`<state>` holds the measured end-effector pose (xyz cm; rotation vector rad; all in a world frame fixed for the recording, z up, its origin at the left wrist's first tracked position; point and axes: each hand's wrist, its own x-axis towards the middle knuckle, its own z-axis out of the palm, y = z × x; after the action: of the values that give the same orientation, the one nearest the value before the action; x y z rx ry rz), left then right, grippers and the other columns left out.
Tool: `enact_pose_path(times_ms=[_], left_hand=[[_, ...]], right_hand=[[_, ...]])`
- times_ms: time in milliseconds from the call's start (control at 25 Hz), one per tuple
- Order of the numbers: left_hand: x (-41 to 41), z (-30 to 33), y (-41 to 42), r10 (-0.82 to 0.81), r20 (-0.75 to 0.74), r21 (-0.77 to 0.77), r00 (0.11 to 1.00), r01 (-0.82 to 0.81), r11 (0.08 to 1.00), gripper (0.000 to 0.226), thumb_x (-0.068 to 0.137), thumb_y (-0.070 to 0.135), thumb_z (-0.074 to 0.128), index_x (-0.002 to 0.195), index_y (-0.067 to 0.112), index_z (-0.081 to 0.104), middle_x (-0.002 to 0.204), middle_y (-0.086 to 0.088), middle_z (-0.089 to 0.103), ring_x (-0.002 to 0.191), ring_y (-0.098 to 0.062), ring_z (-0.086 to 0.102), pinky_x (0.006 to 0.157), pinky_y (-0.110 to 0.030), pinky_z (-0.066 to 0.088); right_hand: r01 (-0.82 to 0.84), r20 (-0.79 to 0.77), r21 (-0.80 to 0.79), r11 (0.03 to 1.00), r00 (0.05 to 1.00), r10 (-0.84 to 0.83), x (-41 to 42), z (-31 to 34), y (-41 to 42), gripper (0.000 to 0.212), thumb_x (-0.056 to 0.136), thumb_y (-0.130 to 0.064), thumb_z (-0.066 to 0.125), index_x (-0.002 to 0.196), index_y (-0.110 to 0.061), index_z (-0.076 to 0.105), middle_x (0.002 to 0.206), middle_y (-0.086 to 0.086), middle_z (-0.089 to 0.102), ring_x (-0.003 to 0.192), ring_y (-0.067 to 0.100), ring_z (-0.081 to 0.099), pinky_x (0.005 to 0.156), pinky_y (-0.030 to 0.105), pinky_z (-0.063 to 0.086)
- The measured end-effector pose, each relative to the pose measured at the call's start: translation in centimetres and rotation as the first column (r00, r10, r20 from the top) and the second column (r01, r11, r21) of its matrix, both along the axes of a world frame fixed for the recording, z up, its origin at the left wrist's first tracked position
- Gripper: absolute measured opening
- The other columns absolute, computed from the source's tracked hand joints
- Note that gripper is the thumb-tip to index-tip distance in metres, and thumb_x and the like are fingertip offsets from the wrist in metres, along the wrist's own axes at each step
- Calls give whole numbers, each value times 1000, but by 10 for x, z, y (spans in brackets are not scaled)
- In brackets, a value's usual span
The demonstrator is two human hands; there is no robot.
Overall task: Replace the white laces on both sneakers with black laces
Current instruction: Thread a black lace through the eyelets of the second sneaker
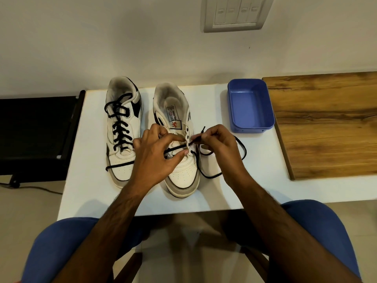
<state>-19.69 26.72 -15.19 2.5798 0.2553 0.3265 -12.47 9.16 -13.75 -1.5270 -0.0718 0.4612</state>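
A person seated at a white desk [85, 180] works on a pair of white sneakers standing side by side with toes toward the person. The left sneaker [122, 127] is already threaded to the top with a black lace [120, 131], its loose ends bunched near the collar and one strand trailing across the toe. The right sneaker [179, 156] is laced only at its lowest eyelets; the upper eyelets stand bare and the tongue with its red-and-blue label lies exposed.

The left hand [157, 154] rests over the near side of the right sneaker, fingers curled, forefinger and thumb reaching to the eyelet row on the shoe's far side where the second black lace [216, 174] crosses the tongue. The right hand [216, 141] pinches that lace close to its tip between thumb and fingers, just beside an eyelet; the slack loops out over the desk to the right of the shoe.

A blue plastic tub [251, 107] sits farther right, next to a wood-grain board [330, 123]. A switch plate [234, 13] is mounted on the wall above.
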Motion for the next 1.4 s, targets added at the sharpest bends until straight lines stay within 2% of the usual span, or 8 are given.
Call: enact_pose_path(times_ms=[160, 240, 360, 640, 1000, 1120, 1240, 1400], left_hand=[[1, 1, 4, -31, -18, 26, 999, 32, 999, 35, 78, 61, 68, 106, 39, 72, 105, 14, 38, 111, -12, 44, 84, -30, 16], [0, 4, 7, -55, 19, 17, 998, 55, 998, 33, 86, 56, 64, 113, 37, 71, 105, 12, 42, 110, -14, 48, 84, -32, 18], [2, 11, 11, -23, 129, 5, 991, 23, 1000, 27, 99, 34, 56, 123, 32, 66, 120, 0, 51, 116, -20, 46, 89, -41, 30], [10, 4, 20, -191, 45, 125, 981, 184, 975, 56, 99, 2, 55, 137, 43, 58, 166, 4, 23, 154, -26, 11, 110, -56, 17], [11, 6, 19, -164, 76, 63, 984, 159, 985, 44, 100, 14, 57, 128, 48, 60, 159, 10, 36, 153, -23, 16, 106, -53, 17], [11, 5, 22, -168, 80, 50, 982, 165, 985, 41, 101, 18, 55, 127, 49, 59, 158, 11, 37, 152, -22, 17, 105, -52, 18], [9, 4, 27, -220, 69, 34, 973, 218, 975, 43, 101, 18, 52, 134, 45, 57, 160, 9, 33, 152, -23, 16, 106, -50, 19], [7, 9, 44, -245, 97, -1, 965, 246, 969, 60, 96, -2, 59, 147, 26, 45, 161, -3, 30, 149, -27, 26, 114, -48, 26]], right_hand=[[256, -324, 433, 865, 939, -116, 13, 14, -12, 13, 105, -11, 42, 93, -11, 48, 67, 3, 59, 68, 18, 59, 68, 32, 48], [112, -93, 90, 990, 990, -103, 16, 12, -14, 7, 104, -20, 50, 100, -15, 53, 63, -3, 52, 62, 9, 51, 64, 28, 43], [-170, 276, -474, 864, 903, 329, 7, 2, -5, 10, 95, -31, 68, 102, -24, 64, 78, -10, 62, 72, 2, 56, 66, 15, 40], [-139, 319, -582, 801, 867, 382, 7, 0, 3, 3, 92, -23, 72, 91, -21, 70, 91, -9, 68, 88, 7, 58, 73, 19, 39], [63, -122, 412, 909, 992, -14, 11, 10, -1, 12, 108, -12, 40, 102, -10, 51, 75, 2, 61, 77, 19, 60, 68, 29, 48], [-11, 65, 31, 999, 998, 9, 17, 10, -8, 10, 106, -16, 47, 105, -15, 57, 73, -6, 57, 69, 10, 54, 63, 26, 46], [-190, 295, -494, 849, 881, 369, 12, -2, -4, 4, 95, -27, 66, 96, -24, 67, 88, -7, 64, 81, 7, 58, 69, 20, 43], [-170, 344, -540, 824, 849, 401, 13, -6, 0, 7, 88, -27, 76, 88, -24, 69, 88, -7, 60, 85, 5, 56, 71, 12, 41]])
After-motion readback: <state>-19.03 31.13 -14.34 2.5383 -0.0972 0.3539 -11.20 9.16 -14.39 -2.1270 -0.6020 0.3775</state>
